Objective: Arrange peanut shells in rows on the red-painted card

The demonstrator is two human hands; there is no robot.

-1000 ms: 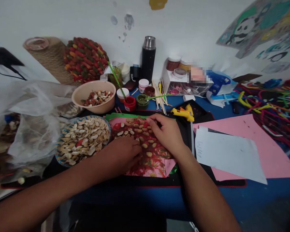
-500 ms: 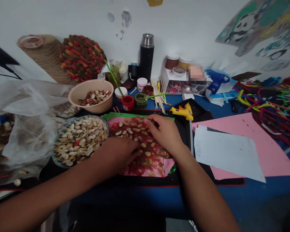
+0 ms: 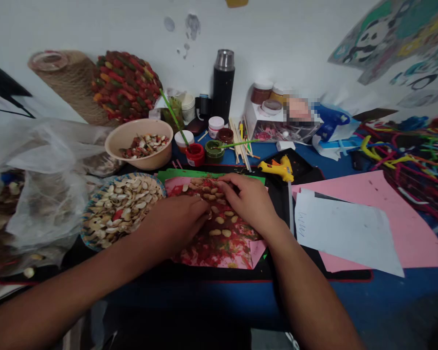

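Several peanut shells (image 3: pixel 219 220) lie spread over a pink sheet (image 3: pixel 204 260) smeared with red and green paint. Above its left part is my left hand (image 3: pixel 184 216), fingers curled down among the shells; what they hold is hidden by the hand. At the sheet's upper right, my right hand (image 3: pixel 250 197) rests with thumb and forefinger bent close together near the shells. Whatever sits between those fingertips cannot be made out. Beside my left wrist stands a blue-rimmed basket (image 3: pixel 89 234) full of pale shell halves (image 3: pixel 127 201).
Behind the sheet are a peach bowl (image 3: pixel 111 146) of shells, a red paint jar (image 3: pixel 195 154) and a green paint jar (image 3: pixel 214 151) with sticks. A yellow glue gun (image 3: pixel 279 168) lies on a black tray (image 3: pixel 304 163). White paper (image 3: pixel 346 233) covers pink paper on the right.
My left hand has shifted slightly up and now covers the shell halves at the sheet's left. Two shells now show side by side near the front, where one showed before. My right hand stays put.
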